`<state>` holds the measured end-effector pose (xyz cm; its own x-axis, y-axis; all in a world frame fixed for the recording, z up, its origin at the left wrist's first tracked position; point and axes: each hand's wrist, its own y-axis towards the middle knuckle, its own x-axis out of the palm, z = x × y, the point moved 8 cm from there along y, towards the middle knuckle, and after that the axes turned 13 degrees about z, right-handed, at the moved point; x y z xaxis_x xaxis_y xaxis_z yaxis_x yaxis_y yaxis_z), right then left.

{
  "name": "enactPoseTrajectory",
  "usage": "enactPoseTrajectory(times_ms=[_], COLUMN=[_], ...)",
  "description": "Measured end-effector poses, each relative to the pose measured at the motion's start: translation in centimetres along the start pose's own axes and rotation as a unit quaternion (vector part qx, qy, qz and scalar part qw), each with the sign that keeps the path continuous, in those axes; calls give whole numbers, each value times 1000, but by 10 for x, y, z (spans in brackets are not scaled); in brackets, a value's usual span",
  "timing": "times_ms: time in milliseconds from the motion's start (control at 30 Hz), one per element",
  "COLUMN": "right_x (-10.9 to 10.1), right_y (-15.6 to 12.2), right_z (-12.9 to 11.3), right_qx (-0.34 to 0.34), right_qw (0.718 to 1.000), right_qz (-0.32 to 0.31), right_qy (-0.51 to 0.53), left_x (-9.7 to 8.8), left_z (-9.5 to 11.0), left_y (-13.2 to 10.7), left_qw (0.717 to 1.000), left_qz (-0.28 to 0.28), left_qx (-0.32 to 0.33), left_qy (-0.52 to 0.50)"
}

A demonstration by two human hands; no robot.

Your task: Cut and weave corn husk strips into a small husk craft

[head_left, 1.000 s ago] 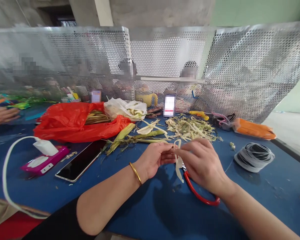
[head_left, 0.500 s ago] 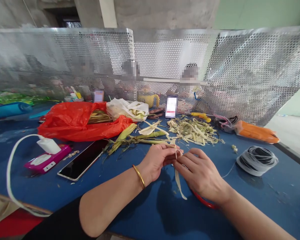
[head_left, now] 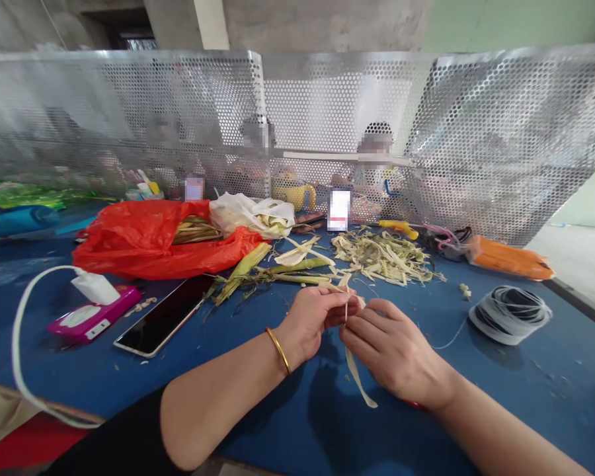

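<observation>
Pale dried corn husk strips (head_left: 357,377) hang down between my two hands, above the blue table. My left hand (head_left: 315,317) is closed, pinching the husk piece between thumb and fingers, with a short end sticking up above. Close beside it, my right hand (head_left: 389,344) is curled with its fingertips on a narrow strip of the same husk. A red handle (head_left: 412,404) shows only as a sliver under my right hand; the rest is hidden. Just beyond my hands lie green and pale husk leaves (head_left: 297,264) and a heap of shredded husk (head_left: 384,258).
A red plastic bag (head_left: 129,241) holds husks at left, a white bag (head_left: 250,215) behind it. A phone (head_left: 161,320) and pink power strip (head_left: 96,314) lie at left. A spool of clear line (head_left: 510,316) and orange packet (head_left: 510,258) are at right. Perforated metal panels (head_left: 337,106) stand behind.
My right hand has shifted slightly and turned, covering most of the red handle that showed before. The hanging husk strip reaches a bit lower. My left hand keeps its pinch.
</observation>
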<state>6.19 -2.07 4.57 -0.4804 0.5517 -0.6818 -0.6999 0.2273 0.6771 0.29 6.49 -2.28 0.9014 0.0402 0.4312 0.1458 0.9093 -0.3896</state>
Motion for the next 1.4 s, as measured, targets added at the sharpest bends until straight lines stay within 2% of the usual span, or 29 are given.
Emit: enactPoseTrajectory(times_ms=[100,300,500,833,967,1067,1133,1200,1233,1300,1333,1400], right_x=[1,2,5,5,5,1,-5,-13,-14,-1,10,32], right_y=[0,-1,-2,1,0,-2,-2,-8,-16,-34,-40,-46], right_z=[3,8,2,-5,1,3,12,37,52,72,76,73], right_qx=[17,32,18,-12,12,16,63,206,296,446,491,529], right_qw=[1000,999,1000,1000,1000,1000,997,973,948,888,862,822], right_qz=[-4,-8,-10,-18,-12,0,41,100,119,102,74,11], right_qy=[-19,-40,-12,-6,-19,1,5,-14,-13,48,101,211], left_x=[0,-1,-1,-3,-3,-2,-3,-6,-6,-6,-6,-5], left_z=[4,5,4,0,3,7,9,10,10,12,13,14], left_y=[0,-1,2,3,4,4,4,5,5,6,6,7], left_qw=[1000,999,1000,1000,1000,999,998,998,998,997,997,996], left_qz=[-2,11,2,22,9,4,11,22,24,20,16,13], left_qx=[0,-38,12,6,-3,16,33,40,43,52,58,69], left_qy=[3,-3,20,19,25,37,45,46,47,46,47,54])
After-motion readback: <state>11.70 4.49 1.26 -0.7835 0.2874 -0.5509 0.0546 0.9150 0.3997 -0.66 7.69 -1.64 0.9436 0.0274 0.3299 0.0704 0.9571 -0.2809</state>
